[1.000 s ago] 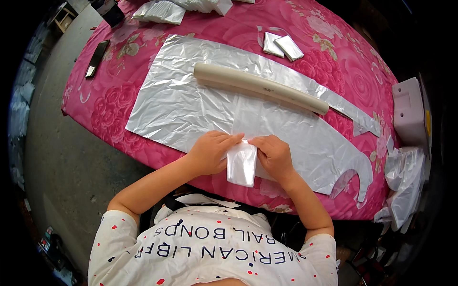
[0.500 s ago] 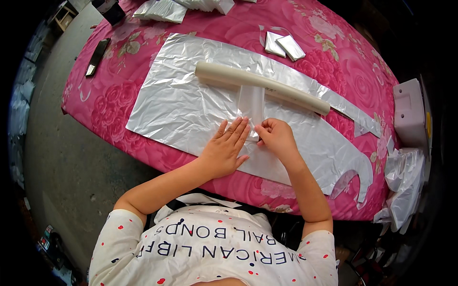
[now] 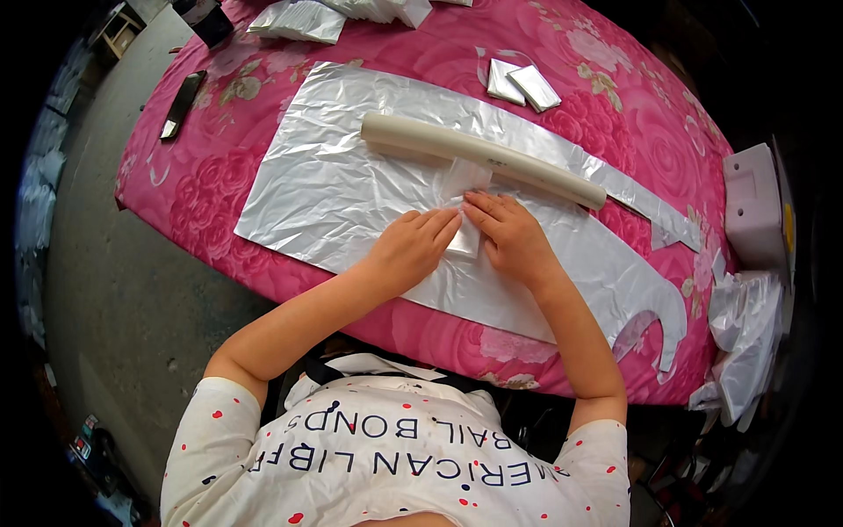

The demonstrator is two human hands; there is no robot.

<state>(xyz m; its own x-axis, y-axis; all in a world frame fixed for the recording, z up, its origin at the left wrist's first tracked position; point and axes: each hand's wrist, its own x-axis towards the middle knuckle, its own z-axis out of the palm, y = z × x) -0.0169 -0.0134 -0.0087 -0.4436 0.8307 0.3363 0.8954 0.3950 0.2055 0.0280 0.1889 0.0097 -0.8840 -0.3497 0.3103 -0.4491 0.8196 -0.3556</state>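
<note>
A narrow folded plastic bag (image 3: 464, 239), whitish and see-through, lies on a wide spread of silvery-white plastic bags (image 3: 303, 167) whose handle ends point right. My left hand (image 3: 413, 248) comes at the folded bag from the left, its fingers together and their tips on its edge. On the other side, my right hand (image 3: 511, 235) has its bent fingers closed over the bag, close to the left fingertips. My palms and thumbs are mostly hidden. Just beyond my hands, a long cream-coloured tube (image 3: 483, 158) lies slanting over the far end of the folded bag.
A pink flowered cloth (image 3: 206, 198) covers the table. Two small folded packets (image 3: 522, 83) lie at the far side, with stacks of folded bags (image 3: 299, 22) at the far left. A dark phone-like object (image 3: 183, 105) sits left. A pale plastic box (image 3: 757, 206) stands right, above loose bags (image 3: 746, 325).
My right hand has moved up and laid its fingers over the folded bag. My left hand's spread fingers have drawn together. The folded bag looks shorter, its near end turned up.
</note>
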